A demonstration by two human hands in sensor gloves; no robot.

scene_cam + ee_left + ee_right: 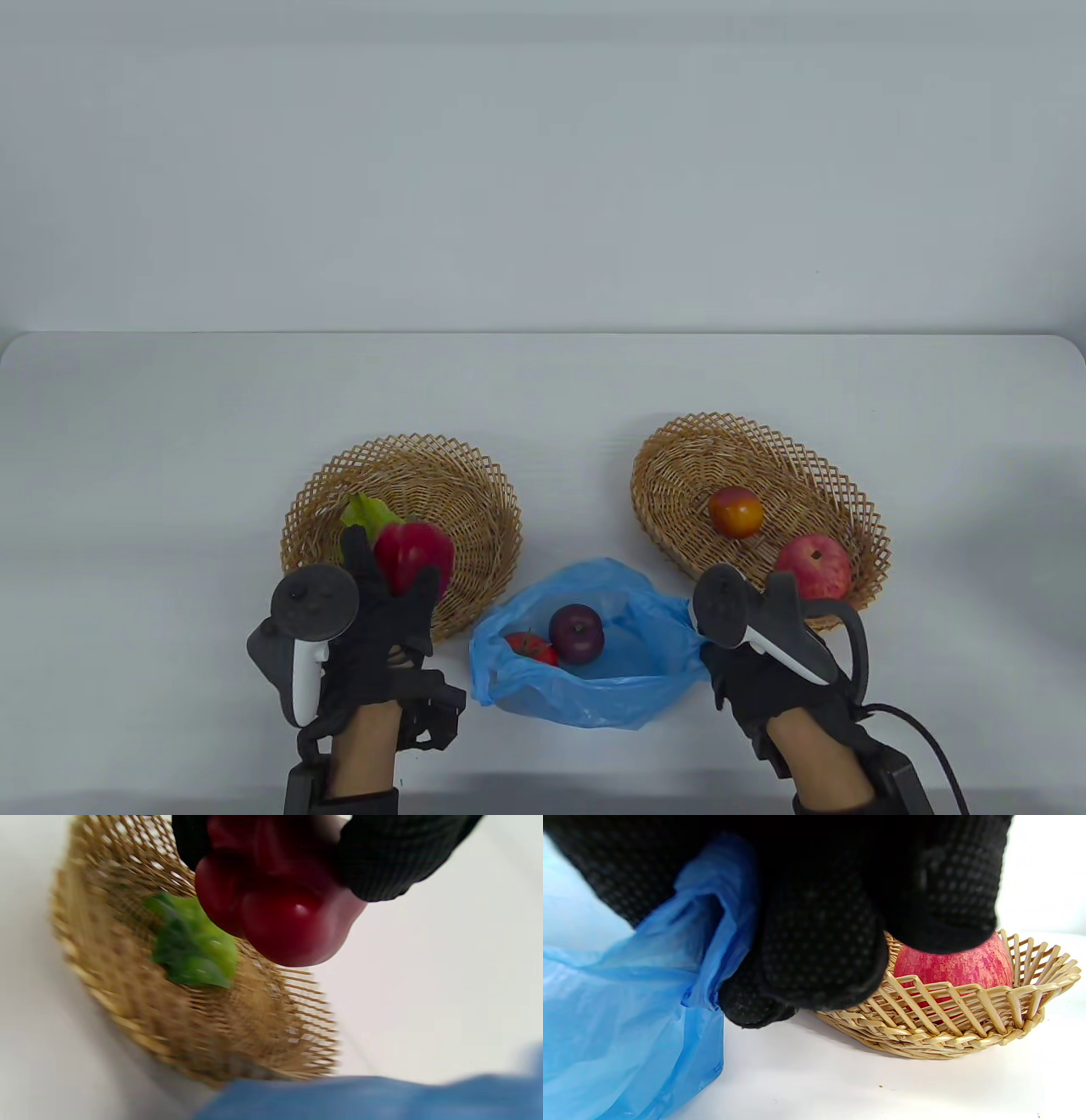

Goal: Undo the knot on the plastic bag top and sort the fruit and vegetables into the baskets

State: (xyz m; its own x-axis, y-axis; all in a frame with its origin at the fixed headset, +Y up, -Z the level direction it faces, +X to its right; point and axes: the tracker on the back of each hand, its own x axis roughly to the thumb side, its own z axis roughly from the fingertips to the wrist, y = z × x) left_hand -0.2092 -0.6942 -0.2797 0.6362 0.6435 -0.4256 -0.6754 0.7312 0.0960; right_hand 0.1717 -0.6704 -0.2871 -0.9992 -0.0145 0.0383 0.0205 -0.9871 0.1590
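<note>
Left hand (373, 628) gripped the red bell pepper (414, 556), fingers curled round its lower half, holding it over the near rim of the left basket (475, 484). A green leafy vegetable (366, 513) already lay inside that basket. Right hand (764, 654) pinched the edge of the blue plastic bag (594, 688), keeping its mouth open; knot already undone.

Bag sat between the two baskets, with a tomato (533, 648) and a dark purple fruit (577, 632) inside. Right basket (679, 475) held an orange-red fruit (736, 512) and a red apple (813, 567).

Judgement: pepper looked glossy and firm, probably light, possibly slippery; a wrap round its lobed body seemed the safest hold. Bag film was thin and limp, collapsing unless the rim was held. Tomato best taken gently from above.

Surface: smooth, pale matte table (170, 441), round fruit could roll on it. Plain pale wall behind; even lighting.
</note>
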